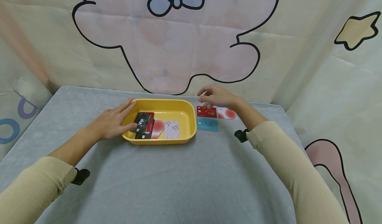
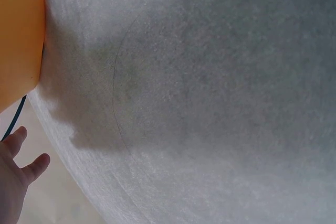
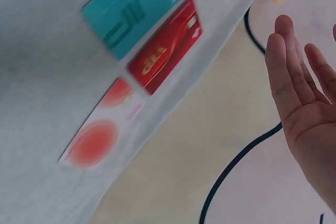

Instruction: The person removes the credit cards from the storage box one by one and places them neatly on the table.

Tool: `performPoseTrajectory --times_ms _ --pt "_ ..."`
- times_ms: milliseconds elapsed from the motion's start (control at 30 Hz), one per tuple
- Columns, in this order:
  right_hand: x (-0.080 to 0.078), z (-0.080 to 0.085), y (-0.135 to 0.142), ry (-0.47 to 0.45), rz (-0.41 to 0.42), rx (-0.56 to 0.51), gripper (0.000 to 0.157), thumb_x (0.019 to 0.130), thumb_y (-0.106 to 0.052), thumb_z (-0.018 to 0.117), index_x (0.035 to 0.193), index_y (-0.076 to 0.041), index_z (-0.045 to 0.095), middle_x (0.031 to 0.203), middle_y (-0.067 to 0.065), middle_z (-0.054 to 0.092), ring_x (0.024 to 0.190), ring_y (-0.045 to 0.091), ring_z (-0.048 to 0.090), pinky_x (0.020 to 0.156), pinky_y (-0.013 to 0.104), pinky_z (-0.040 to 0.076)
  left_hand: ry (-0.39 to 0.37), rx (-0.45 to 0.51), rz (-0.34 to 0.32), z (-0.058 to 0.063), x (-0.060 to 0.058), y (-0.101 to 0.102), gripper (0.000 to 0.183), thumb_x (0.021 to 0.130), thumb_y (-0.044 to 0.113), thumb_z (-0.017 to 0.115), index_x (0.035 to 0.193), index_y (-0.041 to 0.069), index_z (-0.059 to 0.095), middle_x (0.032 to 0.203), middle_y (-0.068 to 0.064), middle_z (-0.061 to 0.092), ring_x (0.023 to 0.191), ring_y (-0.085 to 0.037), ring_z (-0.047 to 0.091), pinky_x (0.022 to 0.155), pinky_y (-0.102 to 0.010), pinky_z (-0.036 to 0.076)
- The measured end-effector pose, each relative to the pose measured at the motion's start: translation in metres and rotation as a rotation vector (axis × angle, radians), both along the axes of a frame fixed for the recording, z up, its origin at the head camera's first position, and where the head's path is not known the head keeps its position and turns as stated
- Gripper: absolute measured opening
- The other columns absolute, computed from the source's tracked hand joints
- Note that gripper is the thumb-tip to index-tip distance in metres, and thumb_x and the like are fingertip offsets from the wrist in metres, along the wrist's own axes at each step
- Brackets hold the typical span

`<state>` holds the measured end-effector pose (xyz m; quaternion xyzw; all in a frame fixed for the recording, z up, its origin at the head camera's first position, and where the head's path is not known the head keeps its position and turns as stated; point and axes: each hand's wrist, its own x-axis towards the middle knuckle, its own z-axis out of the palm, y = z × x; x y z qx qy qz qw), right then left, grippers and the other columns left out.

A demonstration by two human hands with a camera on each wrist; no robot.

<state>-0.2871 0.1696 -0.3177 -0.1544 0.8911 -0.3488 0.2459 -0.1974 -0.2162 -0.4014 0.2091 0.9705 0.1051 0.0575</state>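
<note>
My left hand (image 1: 111,121) rests at the left rim of a yellow tray (image 1: 188,121), fingers extended, thumb reaching over a black VIP card (image 1: 143,119). Inside the tray, the black cards overlap something red, beside a white card with a red circle (image 1: 158,126) and a white patterned card (image 1: 171,130). Above the cards to the tray's right hovers my right hand (image 1: 219,96), holding nothing; its fingers look loosely extended in the right wrist view. Below it lie a red VIP card (image 1: 206,113), a blue VIP card (image 1: 207,124) and a white card with red circles (image 1: 228,113).
A grey cloth (image 1: 167,184) covers the table. Behind it hangs a cartoon-printed curtain (image 1: 179,51), close to the table's back edge. Black wrist devices (image 1: 80,176) show at both sleeves.
</note>
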Motion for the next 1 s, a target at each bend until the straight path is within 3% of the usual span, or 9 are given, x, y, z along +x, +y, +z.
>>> performPoseTrajectory --times_ms 133,267,700,1000 --pt "0.001 0.000 -0.015 0.010 0.018 -0.011 0.042 0.095 -0.031 0.066 0.130 -0.009 0.059 0.116 0.012 0.065 0.089 0.024 0.071 0.087 0.039 0.057 0.002 -0.002 0.000 -0.001 -0.001 0.000 0.087 0.096 0.055 0.050 0.159 0.005 0.016 0.166 -0.018 0.009 0.141 -0.045 0.034 0.102 -0.070 0.035" --pt "0.002 -0.001 -0.027 0.011 0.063 -0.033 0.043 0.095 -0.029 0.067 0.131 -0.007 0.059 0.116 0.015 0.065 0.090 0.026 0.071 0.083 0.036 0.058 0.003 -0.006 0.002 -0.003 -0.001 0.000 0.087 0.096 0.056 0.050 0.159 0.005 0.016 0.166 -0.018 0.009 0.141 -0.045 0.033 0.103 -0.070 0.034" --pt "0.005 -0.014 -0.057 -0.084 0.207 -0.004 0.050 0.097 -0.025 0.064 0.139 -0.001 0.051 0.124 0.020 0.062 0.111 0.034 0.065 0.093 0.038 0.054 -0.002 -0.002 -0.001 -0.002 -0.001 -0.001 0.087 0.097 0.056 0.049 0.159 0.005 0.015 0.166 -0.018 0.009 0.142 -0.045 0.033 0.103 -0.070 0.034" --pt "0.007 -0.021 -0.072 -0.147 0.242 0.016 0.058 0.095 -0.038 0.065 0.141 -0.005 0.052 0.128 0.014 0.062 0.113 0.032 0.064 0.098 0.041 0.052 -0.003 0.000 0.001 -0.003 -0.002 -0.002 0.087 0.097 0.056 0.049 0.159 0.006 0.016 0.166 -0.017 0.008 0.142 -0.045 0.033 0.103 -0.070 0.034"
